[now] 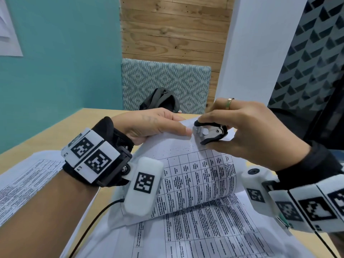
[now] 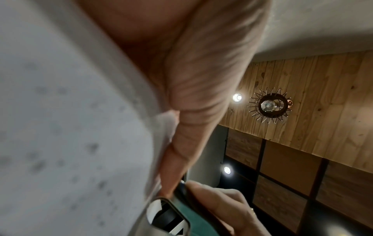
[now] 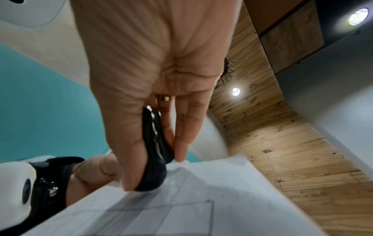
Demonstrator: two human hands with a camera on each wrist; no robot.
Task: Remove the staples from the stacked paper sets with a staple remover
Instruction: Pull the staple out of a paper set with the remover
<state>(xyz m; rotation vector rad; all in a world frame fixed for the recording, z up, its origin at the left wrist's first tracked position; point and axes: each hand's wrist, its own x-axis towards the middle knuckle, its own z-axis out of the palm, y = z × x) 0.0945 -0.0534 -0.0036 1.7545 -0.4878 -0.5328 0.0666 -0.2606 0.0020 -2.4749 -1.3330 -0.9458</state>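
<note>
A stapled paper set (image 1: 195, 175) printed with tables is lifted off the table, its far corner raised. My left hand (image 1: 149, 125) grips that raised corner, thumb on top of the sheet (image 2: 60, 127). My right hand (image 1: 247, 135) pinches a black staple remover (image 1: 210, 133) between thumb and fingers, its metal jaws set at the paper's top corner beside my left thumb tip. In the right wrist view the remover (image 3: 155, 153) sits against the sheet's edge (image 3: 201, 191). The staple itself is hidden.
More printed sheets (image 1: 214, 233) lie under the lifted set, and another paper stack (image 1: 28, 175) lies at the left on the wooden table (image 1: 46, 131). A black bag (image 1: 162, 99) sits on a patterned seat beyond the far edge. A black cable (image 1: 89, 228) runs across the near table.
</note>
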